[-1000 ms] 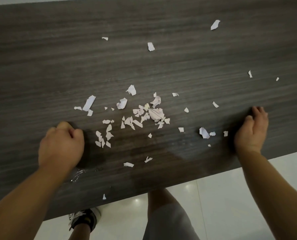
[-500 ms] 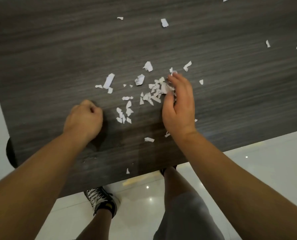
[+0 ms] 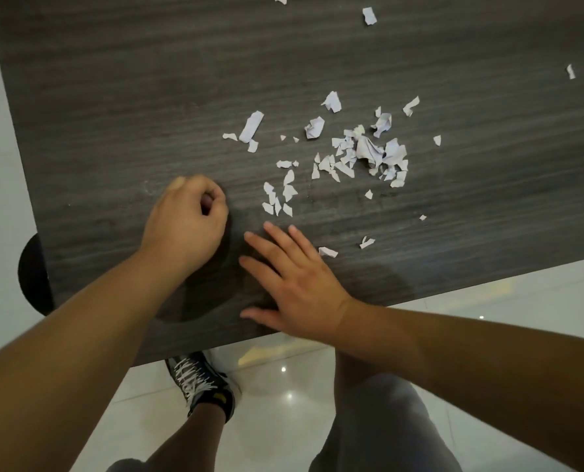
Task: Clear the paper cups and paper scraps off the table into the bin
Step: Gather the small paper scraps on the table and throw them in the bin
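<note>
Now the right hand [image 3: 297, 284] has slid back from the pile of paper scraps [image 3: 362, 155] and lies flat near the counter [image 3: 113, 97] edge, fingers spread, holding nothing. Just beside it, the left hand [image 3: 185, 223] rests as a curled fist; what it holds, if anything, is hidden. Scraps lie scattered past both hands, some far off. Below are a black shoe [image 3: 198, 383] and shiny white floor [image 3: 283, 386].

Left hand [image 3: 185, 223] contents hidden; table [image 3: 113, 97] cropped.
</note>
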A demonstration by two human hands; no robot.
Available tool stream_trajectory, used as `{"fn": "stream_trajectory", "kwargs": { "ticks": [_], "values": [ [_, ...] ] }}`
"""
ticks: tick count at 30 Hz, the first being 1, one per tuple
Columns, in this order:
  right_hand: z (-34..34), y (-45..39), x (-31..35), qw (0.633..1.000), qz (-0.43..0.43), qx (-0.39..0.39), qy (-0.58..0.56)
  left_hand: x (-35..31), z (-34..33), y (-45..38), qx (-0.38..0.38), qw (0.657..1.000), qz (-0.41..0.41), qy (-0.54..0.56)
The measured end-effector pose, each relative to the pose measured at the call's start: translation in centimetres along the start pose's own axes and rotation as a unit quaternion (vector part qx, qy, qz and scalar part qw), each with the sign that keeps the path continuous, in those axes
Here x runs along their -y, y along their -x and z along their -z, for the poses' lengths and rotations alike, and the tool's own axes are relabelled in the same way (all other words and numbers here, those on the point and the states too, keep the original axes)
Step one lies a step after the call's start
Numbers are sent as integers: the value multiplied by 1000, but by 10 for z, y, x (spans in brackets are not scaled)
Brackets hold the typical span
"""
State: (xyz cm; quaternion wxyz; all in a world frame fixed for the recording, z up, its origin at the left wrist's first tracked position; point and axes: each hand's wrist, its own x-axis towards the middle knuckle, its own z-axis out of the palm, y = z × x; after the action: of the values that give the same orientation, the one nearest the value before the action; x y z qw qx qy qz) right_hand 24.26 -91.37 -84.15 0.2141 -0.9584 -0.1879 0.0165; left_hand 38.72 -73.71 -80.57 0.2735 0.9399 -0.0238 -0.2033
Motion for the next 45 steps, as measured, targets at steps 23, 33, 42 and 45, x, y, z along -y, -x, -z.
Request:
{"fn": "stream_trajectory", "kwargs": {
  "ticks": [23, 33, 42, 45],
  "values": [
    [96, 14, -99, 945, -247, -214, 13, -6, -14, 17, -87, 994, 18, 64],
    [75, 6, -149, 966, -214, -132, 53, -20, -29, 27, -41, 990, -125, -59],
    [111, -57, -190, 975, -103, -198, 8, -97, -29, -6, 9, 999, 43, -25],
    [145, -33, -234, 958, -181, -222, 1, -110, -25, -15, 41, 995, 87, -40]
  ]
}}
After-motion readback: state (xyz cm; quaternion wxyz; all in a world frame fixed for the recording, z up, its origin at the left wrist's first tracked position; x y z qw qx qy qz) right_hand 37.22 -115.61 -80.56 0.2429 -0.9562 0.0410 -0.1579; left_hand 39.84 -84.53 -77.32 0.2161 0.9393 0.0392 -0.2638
